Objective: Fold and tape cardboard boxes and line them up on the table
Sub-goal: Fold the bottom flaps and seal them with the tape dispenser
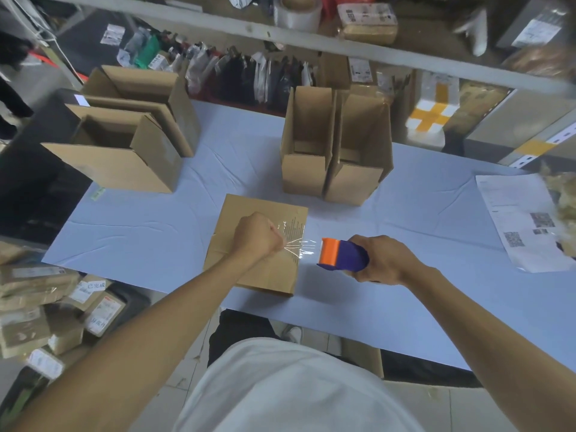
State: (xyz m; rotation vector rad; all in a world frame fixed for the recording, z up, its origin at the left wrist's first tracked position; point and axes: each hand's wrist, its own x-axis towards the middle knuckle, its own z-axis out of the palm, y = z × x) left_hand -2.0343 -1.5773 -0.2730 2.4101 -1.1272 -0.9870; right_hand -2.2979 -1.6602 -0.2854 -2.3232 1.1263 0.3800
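Note:
A cardboard box (249,275) lies with its closed flaps up near the front edge of the blue table (405,219). My left hand (257,236) is a fist resting on top of it, pinching the end of a clear tape strip (300,246). The strip stretches right to an orange and purple tape dispenser (341,255), which my right hand (385,260) grips just past the box's right edge. Two open boxes (335,151) stand side by side behind it. Two larger open boxes (131,141) stand at the table's left end.
A printed paper sheet (523,221) lies at the table's right end. Shelving with parcels and a tape roll (297,10) runs behind the table. Taped parcels (46,304) are piled on the floor at the left. My legs are under the front edge.

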